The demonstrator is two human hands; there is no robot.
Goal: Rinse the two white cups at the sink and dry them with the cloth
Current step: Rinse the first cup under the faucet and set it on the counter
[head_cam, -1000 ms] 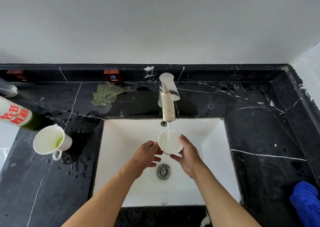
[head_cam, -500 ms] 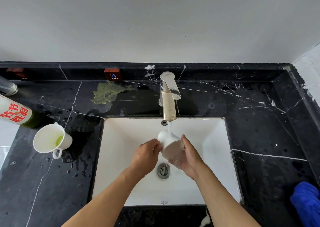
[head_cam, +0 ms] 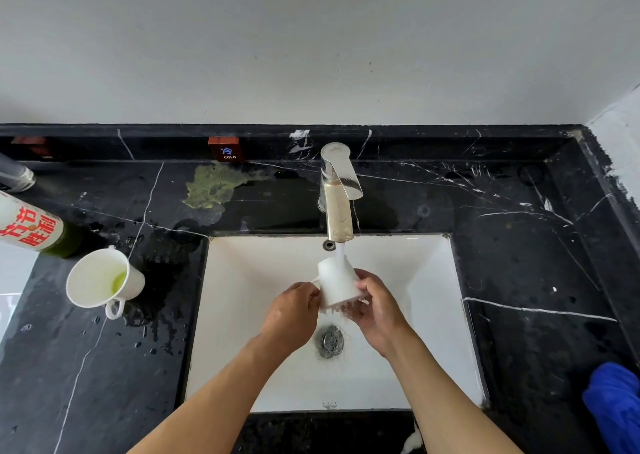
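A white cup (head_cam: pixel 337 284) is turned upside down over the white sink (head_cam: pixel 426 332), with water from the tap (head_cam: pixel 337 204) running onto its base and spilling from its rim. My left hand (head_cam: pixel 292 315) pinches the cup's handle side. On the right, my right hand (head_cam: pixel 375 306) holds the cup near its rim. A second white cup (head_cam: pixel 100 282) with green liquid inside stands on the black counter to the left of the sink. The blue cloth (head_cam: pixel 614 407) lies at the counter's right edge.
A bottle with a red-and-white label (head_cam: pixel 31 227) lies at the far left, with a grey can (head_cam: pixel 15 176) behind it. A green stain (head_cam: pixel 214 187) marks the wet black counter (head_cam: pixel 536 246) behind the sink. The drain (head_cam: pixel 331 342) sits below my hands.
The cup stood upright filling under the tap; both hands have tipped it over so its base now faces up and water pours out.
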